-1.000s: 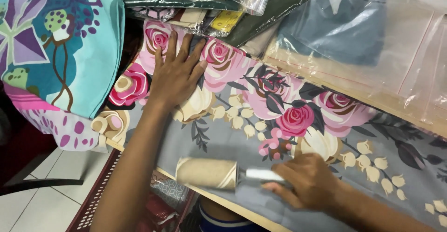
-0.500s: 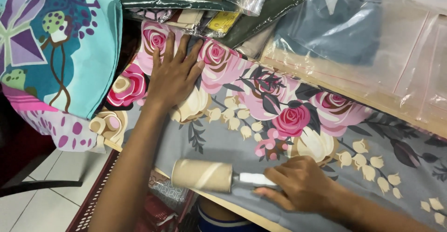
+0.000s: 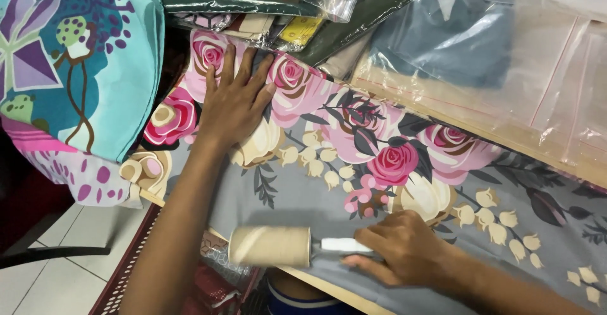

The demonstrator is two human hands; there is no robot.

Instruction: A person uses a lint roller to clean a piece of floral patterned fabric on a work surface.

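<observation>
While the left hand (image 3: 232,103) lay flat with fingers spread, gripping nothing, on the grey rose-printed fabric (image 3: 354,163) near the worktop's far left corner, the right hand (image 3: 404,248) was closed around the white handle of a lint roller (image 3: 272,247), whose beige roll sat at the fabric's near edge, seemingly touching it, though blur made contact hard to confirm. Because the roll sat so near that edge, it could have slipped off and dragged the cloth toward the red basket (image 3: 126,283) below.

Lint roller (image 3: 270,246) blurred (handle hidden in right hand (image 3: 401,247)).
</observation>
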